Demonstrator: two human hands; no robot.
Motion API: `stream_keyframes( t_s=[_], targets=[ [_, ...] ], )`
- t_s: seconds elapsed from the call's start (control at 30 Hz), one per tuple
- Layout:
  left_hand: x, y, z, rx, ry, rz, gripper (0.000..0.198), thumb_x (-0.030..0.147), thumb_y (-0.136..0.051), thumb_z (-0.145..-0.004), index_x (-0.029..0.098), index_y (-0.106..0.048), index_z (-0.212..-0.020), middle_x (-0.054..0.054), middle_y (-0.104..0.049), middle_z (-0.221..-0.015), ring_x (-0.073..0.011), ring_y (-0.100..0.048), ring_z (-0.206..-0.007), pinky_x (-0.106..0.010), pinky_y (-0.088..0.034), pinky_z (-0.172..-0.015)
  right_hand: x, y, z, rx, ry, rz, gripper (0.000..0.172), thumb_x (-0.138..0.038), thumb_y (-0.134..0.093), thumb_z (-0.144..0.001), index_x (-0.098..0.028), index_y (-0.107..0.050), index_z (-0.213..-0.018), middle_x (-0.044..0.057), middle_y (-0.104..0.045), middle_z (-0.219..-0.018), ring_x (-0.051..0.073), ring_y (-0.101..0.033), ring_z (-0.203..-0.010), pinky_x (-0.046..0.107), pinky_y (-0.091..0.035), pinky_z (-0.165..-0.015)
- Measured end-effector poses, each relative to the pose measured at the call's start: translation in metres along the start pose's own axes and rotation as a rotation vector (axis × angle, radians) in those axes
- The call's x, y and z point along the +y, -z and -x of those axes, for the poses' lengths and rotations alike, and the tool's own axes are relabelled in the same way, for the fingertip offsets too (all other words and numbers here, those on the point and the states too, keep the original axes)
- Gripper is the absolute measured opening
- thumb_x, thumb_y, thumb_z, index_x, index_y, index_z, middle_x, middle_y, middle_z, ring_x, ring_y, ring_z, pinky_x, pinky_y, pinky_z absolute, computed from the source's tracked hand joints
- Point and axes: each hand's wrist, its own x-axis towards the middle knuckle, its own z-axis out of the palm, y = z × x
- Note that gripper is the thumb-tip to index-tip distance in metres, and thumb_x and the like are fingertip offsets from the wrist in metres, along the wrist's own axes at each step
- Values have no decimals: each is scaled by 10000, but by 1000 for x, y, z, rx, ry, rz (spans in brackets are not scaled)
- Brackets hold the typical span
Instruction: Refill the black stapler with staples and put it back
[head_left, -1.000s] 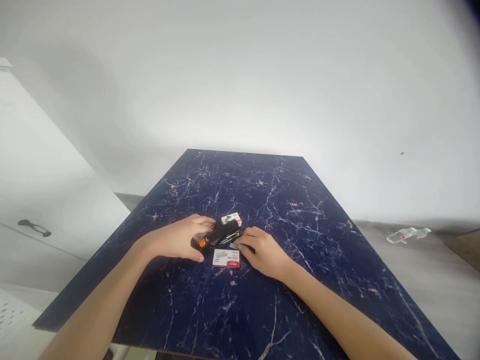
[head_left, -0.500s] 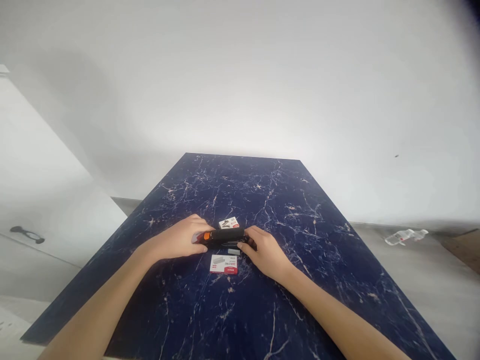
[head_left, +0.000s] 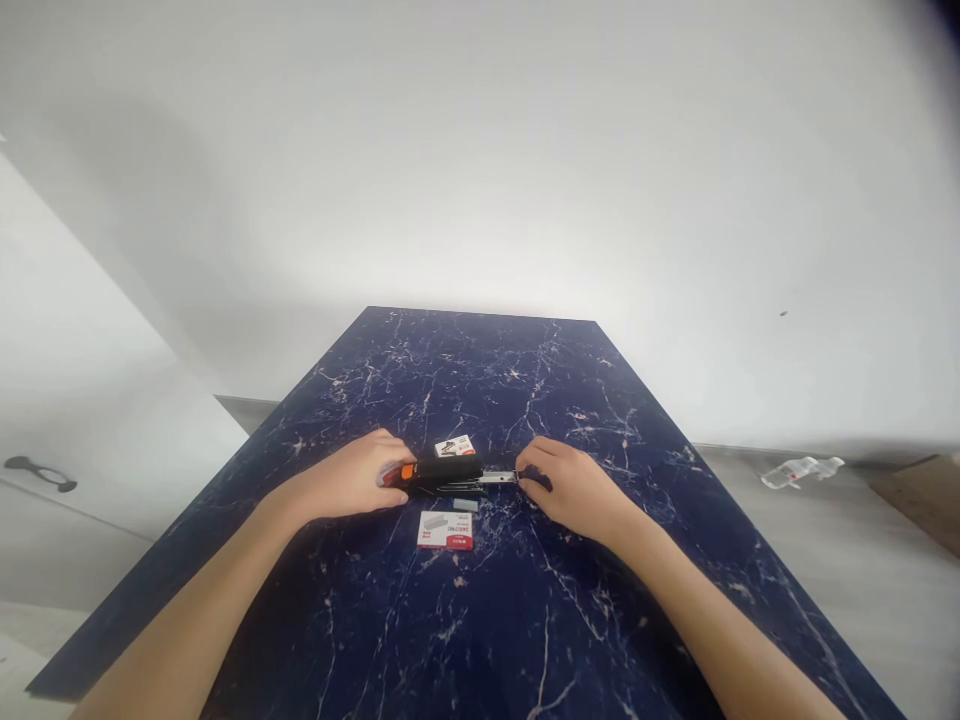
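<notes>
My left hand [head_left: 369, 472] is wrapped round the left end of a black and orange stapler [head_left: 448, 469] lying crosswise above the table. At its right end a metal staple tray [head_left: 498, 477] sticks out, and my right hand [head_left: 559, 480] pinches the tray's outer end. A small grey strip of staples [head_left: 465, 506] lies just in front of the stapler. Nearer to me is a white and red staple box [head_left: 445, 531]. Behind the stapler sits another white and red box [head_left: 454, 446], partly covered by it.
The dark blue marbled table [head_left: 465, 620] stands against a pale wall [head_left: 480, 180]. To the left is a white cabinet with a dark handle [head_left: 41, 472]. Clear plastic bottles [head_left: 801, 472] and a brown cardboard piece [head_left: 919, 500] lie beyond the table's right edge.
My right hand has moved right, away from the stapler body, drawing the metal staple tray out of its end. My left hand keeps its hold on the stapler.
</notes>
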Motion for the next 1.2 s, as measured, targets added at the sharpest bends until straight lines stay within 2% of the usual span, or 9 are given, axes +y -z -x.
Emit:
stream_keyframes(
  t_s=[0.17, 0.33, 0.43, 0.53, 0.6, 0.73, 0.87, 1.07, 1.2],
  targets=[
    [-2, -2, -2, 22, -12, -4, 292, 528, -697, -899, 271, -724, -1033, -71, -702, -1033, -301, -621, -1045, -385, -496, -824, -31, -14, 5, -53, 158, 57, 213, -203, -608, -964, -233, -736, -1132, 69, -704, -1096, 212, -694, -886, 336, -568, -730],
    [-3, -3, -3, 26, -25, -5, 260, 490, -694, -905, 265, -714, -1032, -70, -693, -1027, -296, -618, -1038, -376, -487, -813, -52, -27, 10, -114, 233, 79, 274, -205, -545, -1020, -238, -729, -1220, 71, -724, -1123, 229, -720, -944, 360, -606, -783],
    [-3, -3, -3, 15, -9, 0, 211, 444, -697, -902, 267, -707, -1017, -61, -690, -1035, -290, -611, -1047, -370, -482, -811, -51, -35, 10, -125, 227, 54, 255, -221, -530, -1055, -219, -735, -1205, 75, -753, -1156, 240, -731, -1018, 377, -615, -876],
    [-2, -2, -2, -7, 26, 5, 211, 434, -694, -902, 273, -706, -1038, -57, -687, -1053, -285, -607, -1047, -364, -481, -799, -46, -43, 8, -93, 189, 36, 223, -223, -536, -1066, -207, -759, -1053, 59, -770, -1063, 236, -726, -1016, 384, -603, -931],
    [-2, -2, -2, -11, 33, 3, 214, 433, -695, -902, 276, -706, -1046, -56, -687, -1056, -285, -605, -1049, -364, -480, -797, -45, -48, 7, -58, 147, 36, 191, -199, -570, -1047, -200, -747, -975, 52, -761, -991, 234, -720, -971, 385, -603, -911],
    [-2, -3, -2, -2, 27, -7, 195, 416, -689, -905, 279, -704, -1043, -54, -688, -1041, -285, -607, -1043, -364, -474, -796, -46, -53, 6, -12, 93, 19, 137, -167, -621, -1010, -208, -742, -1062, 58, -738, -1016, 227, -713, -949, 365, -608, -860],
    [-2, -3, -3, -2, 32, -5, 192, 394, -695, -900, 282, -701, -1055, -52, -688, -1061, -282, -611, -1050, -362, -474, -800, -50, -51, 6, -42, 95, 66, 194, -158, -570, -1033, -193, -746, -958, 77, -708, -1010, 221, -704, -918, 364, -610, -837],
    [-1, -2, -2, -1, 31, -21, 163, 375, -696, -899, 279, -696, -1030, -41, -692, -1044, -275, -613, -1047, -359, -471, -802, -49, -46, 8, -76, 144, 122, 172, -125, -540, -1032, -158, -703, -991, 100, -714, -1003, 271, -691, -974, 433, -603, -881],
    [0, -3, -1, 7, 18, -14, 192, 391, -697, -899, 272, -698, -1049, -49, -692, -1042, -276, -623, -1032, -360, -476, -794, -47, -41, 8, -33, 76, -63, 124, -94, -599, -985, -177, -689, -1006, 63, -713, -976, 213, -683, -848, 357, -592, -763]
  ],
)
